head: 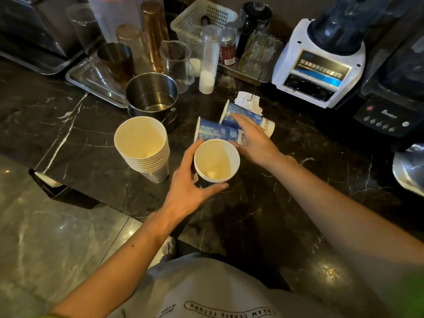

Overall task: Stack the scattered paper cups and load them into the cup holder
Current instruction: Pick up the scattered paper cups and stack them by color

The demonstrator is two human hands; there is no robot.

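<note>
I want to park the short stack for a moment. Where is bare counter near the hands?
Bare marble lies left of the tall cup stack and toward the near edge, below the left hand and its short stack. It is crowded behind: steel pot, two lying cups under the right hand, and blender.

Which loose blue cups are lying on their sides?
Two: the blue cup just behind the held stack, and the blue cup beyond it under the right hand. The other cups stand upright, nested.
</note>
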